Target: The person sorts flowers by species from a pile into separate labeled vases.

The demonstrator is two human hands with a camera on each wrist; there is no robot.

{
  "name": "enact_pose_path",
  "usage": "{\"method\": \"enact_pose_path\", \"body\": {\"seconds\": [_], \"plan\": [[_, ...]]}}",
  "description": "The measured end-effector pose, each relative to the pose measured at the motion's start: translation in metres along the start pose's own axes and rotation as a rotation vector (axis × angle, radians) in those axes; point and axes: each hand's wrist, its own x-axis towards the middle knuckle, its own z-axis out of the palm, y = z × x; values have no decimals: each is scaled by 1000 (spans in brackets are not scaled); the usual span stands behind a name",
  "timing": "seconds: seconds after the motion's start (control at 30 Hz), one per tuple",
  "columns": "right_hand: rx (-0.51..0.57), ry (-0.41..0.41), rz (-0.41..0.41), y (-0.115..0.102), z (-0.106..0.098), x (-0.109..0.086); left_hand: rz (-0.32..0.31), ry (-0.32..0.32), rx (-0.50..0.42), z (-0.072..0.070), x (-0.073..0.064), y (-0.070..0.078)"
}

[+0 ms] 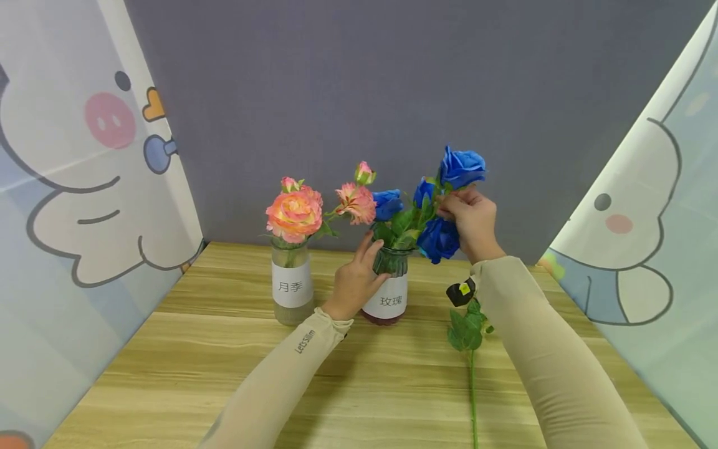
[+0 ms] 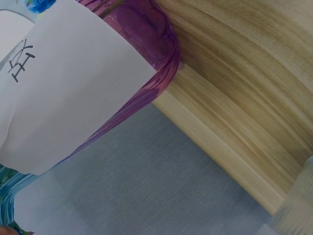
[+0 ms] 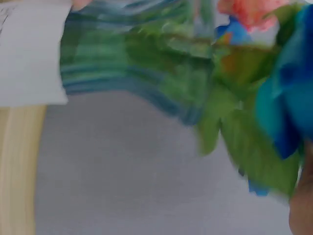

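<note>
A ribbed glass vase (image 1: pixel 395 263) with a white label, greenish at the neck and purple at the base, stands on the table. My left hand (image 1: pixel 354 284) holds its left side, thumb across the front and fingers near the neck. Several blue rose heads (image 1: pixel 462 168) and green leaves rise from this vase. With its fingertips, my right hand (image 1: pixel 473 221) pinches a stem just below the highest blue rose. Seen by the right wrist camera, the vase neck (image 3: pixel 132 54) is full of green stems. The left wrist view shows the purple vase base (image 2: pixel 146 34).
Left of the roses stands a clear labelled vase (image 1: pixel 293 313) holding orange-pink flowers (image 1: pixel 294 215). A long green stem (image 1: pixel 473 386) with leaves and a dark, yellow-marked piece (image 1: pixel 461 292) lies beside my right forearm. A grey panel (image 1: pixel 336 93) backs the wooden table (image 1: pixel 224 374).
</note>
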Motion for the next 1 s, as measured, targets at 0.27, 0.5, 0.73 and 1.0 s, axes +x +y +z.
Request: {"method": "enact_pose_path", "body": {"seconds": [0.27,0.5,0.73,1.0], "plan": [[-85,-78,139,14,-11,0,1,9,0,-2,2,1],[-73,-161,232,28,-12,-2,6,8,-12,-2,4,1],[-20,-78,199,39,-4,-8,-3,8,-13,-3,1,2],[33,63,191,43,3,-10,-2,4,-10,-1,-1,1]]}}
